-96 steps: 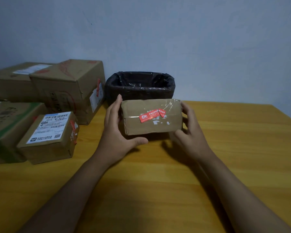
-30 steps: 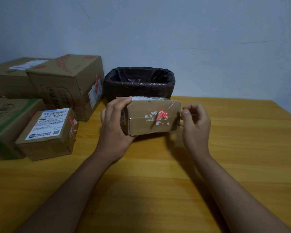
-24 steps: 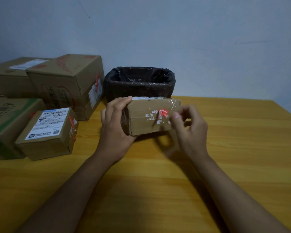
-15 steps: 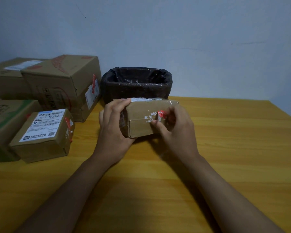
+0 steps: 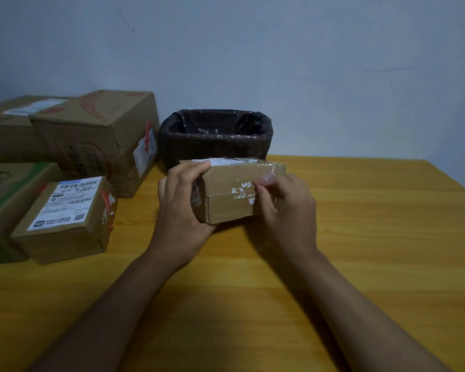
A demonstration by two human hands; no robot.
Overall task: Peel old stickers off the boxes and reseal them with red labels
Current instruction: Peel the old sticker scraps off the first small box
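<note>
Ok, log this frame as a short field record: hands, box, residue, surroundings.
left hand: grips the small box's left end
right hand: fingers curled at the front face, picking at sticker remains
small box: held just above the table
residue: white scraps on front
bin: black-lined, behind box
other boxes: grouped at left

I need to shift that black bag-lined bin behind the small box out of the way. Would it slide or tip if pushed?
The bin looks low and wide, so it should slide on the wooden table rather than tip. It appears empty, so it is probably light. Its loose plastic liner may crumple or slip under a grip on the rim; pushing the wall seems safer.
</note>
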